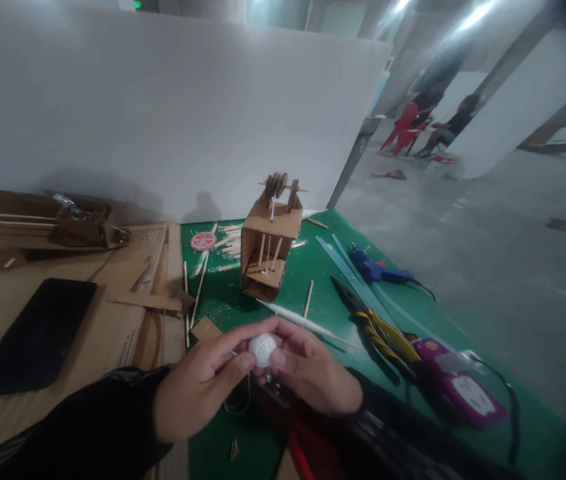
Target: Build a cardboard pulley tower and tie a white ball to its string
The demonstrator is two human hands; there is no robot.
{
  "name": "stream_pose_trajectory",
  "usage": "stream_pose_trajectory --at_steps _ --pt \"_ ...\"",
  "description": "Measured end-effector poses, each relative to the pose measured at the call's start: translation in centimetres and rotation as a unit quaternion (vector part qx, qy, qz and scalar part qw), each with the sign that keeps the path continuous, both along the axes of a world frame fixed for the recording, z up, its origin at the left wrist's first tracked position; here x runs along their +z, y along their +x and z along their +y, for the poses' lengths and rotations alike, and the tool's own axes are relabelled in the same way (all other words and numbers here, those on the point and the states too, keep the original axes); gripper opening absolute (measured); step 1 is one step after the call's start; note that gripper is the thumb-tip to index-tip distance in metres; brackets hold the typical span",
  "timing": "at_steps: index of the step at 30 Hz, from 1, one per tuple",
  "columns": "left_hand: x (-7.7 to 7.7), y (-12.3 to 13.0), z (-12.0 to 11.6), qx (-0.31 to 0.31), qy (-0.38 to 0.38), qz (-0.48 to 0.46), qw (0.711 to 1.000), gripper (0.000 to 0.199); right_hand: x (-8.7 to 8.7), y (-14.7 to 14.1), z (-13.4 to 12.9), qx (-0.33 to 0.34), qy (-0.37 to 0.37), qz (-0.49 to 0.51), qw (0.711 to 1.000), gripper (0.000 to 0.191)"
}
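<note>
A small white ball point(263, 349) is pinched between the thumbs and fingers of both hands, low in the middle of the head view. My left hand point(203, 373) grips it from the left, and my right hand point(313, 373) from the right. A thin pale string point(249, 399) hangs below the left thumb. Just beyond the fingers lies a white tapered stick point(303, 320). Farther back stands a cardboard box frame point(271, 227) with sticks inside and cardboard discs on a skewer on top. What lies behind the fingers is hidden.
On the green table point(283, 307) at right lie yellow-handled pliers point(383, 333), a blue glue gun point(380, 268) and a purple-and-white box point(457, 380). Cardboard sheets and a dark tablet-like slab point(33, 337) cover the left side. A white board point(173, 113) closes off the back.
</note>
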State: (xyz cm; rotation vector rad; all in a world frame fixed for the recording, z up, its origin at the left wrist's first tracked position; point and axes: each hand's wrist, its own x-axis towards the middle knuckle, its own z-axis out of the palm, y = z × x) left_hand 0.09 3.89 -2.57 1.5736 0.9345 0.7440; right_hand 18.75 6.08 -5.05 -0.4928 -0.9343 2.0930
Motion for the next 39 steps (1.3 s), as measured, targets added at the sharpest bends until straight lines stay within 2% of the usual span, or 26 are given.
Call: stream_pose_trajectory --at_steps 4,8,15,21,28,34,39 --pt "-0.04 -0.11 -0.09 0.009 0.022 0.034 0.999 0.048 -0.06 0.04 -0.02 0.012 -0.023 0.007 1.0 0.037" --pt "-0.25 -0.17 -0.16 0.009 0.027 0.044 0.999 0.05 -0.14 -0.09 -0.02 0.003 -0.016 -0.008 1.0 0.041" --pt "-0.2 -0.01 -0.07 -0.019 -0.007 0.012 1.0 0.05 0.08 0.07 -0.02 0.015 -0.027 0.006 0.999 0.031" --pt "-0.55 -0.24 -0.28 0.012 0.024 0.102 0.994 0.051 -0.14 -0.1 0.0 0.002 -0.014 -0.002 1.0 0.039" --pt "-0.38 -0.01 -0.15 -0.021 -0.003 0.016 1.0 0.048 0.11 -0.09 -0.25 0.026 -0.027 0.013 0.999 0.034" --pt "-0.52 -0.3 -0.25 0.007 0.054 0.147 0.988 0.048 -0.41 -0.05 -0.04 0.013 0.001 -0.013 1.0 0.038" --pt "-0.19 -0.62 0.11 -0.012 0.056 0.151 0.987 0.047 -0.51 0.19 0.06 0.03 0.033 -0.019 0.999 0.033"
